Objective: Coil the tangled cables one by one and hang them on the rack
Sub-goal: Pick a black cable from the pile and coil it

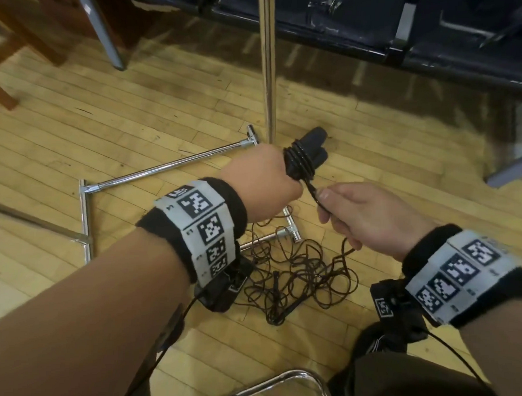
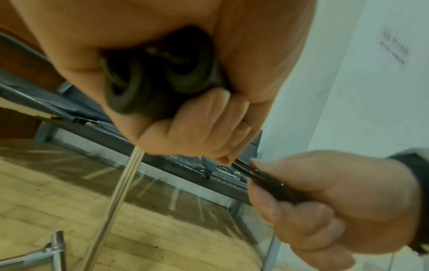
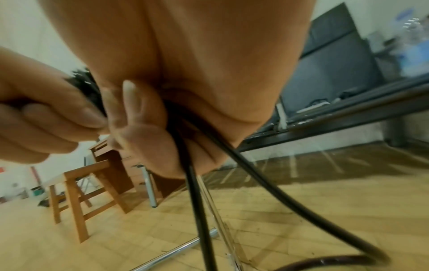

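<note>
Both hands grip: left hand (image 1: 262, 180) clutches handles (image 1: 308, 150), right hand (image 1: 369, 216) pinches cable (image 1: 311, 190).

Room around the work
Wooden floor (image 1: 156, 103); dark seats (image 1: 440, 35) along the top edge; wooden stool (image 3: 76, 198) at left.

The wooden plank floor (image 1: 405, 162) carries a tangled heap of thin dark cable (image 1: 295, 274) just below the hands, with the chrome rack base (image 1: 165, 169) lying beyond and left of them.
</note>
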The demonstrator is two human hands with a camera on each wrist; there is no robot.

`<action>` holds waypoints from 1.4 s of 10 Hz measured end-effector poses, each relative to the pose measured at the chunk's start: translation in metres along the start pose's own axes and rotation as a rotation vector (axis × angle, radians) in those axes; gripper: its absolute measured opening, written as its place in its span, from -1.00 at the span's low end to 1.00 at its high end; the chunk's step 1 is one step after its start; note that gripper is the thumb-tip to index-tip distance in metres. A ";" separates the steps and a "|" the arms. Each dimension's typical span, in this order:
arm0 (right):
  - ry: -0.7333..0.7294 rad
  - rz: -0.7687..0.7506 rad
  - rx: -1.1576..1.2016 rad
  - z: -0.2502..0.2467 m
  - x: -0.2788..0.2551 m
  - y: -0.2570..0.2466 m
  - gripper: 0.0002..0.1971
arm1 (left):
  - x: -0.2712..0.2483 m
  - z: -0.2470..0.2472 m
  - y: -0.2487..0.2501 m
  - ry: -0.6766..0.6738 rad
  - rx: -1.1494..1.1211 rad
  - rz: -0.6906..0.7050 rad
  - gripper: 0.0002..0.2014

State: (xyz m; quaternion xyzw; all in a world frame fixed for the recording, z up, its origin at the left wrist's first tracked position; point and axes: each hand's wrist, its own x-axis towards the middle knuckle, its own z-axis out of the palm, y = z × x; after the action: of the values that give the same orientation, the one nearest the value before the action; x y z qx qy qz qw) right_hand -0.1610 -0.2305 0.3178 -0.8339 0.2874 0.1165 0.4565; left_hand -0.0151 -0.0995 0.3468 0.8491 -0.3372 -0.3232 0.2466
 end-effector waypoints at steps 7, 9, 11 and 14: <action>0.156 -0.202 -0.307 0.013 -0.006 -0.013 -0.88 | 0.001 0.021 -0.009 -0.257 0.633 0.037 -0.92; 0.138 -0.250 -0.388 0.016 -0.009 -0.020 -0.80 | -0.001 0.036 -0.012 -0.355 0.656 0.038 -0.78; 0.118 -0.254 -0.051 0.000 -0.006 -0.011 -0.80 | -0.004 0.033 -0.009 -0.360 0.610 0.174 -0.77; -0.016 -0.244 0.271 -0.007 -0.005 -0.009 -0.65 | -0.008 0.032 0.006 -0.524 0.608 0.218 -0.91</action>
State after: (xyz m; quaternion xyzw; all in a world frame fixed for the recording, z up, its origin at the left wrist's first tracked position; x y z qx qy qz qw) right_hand -0.1607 -0.2307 0.3301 -0.7925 0.1935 0.0271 0.5778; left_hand -0.0450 -0.1039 0.3326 0.7315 -0.5567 -0.3860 -0.0769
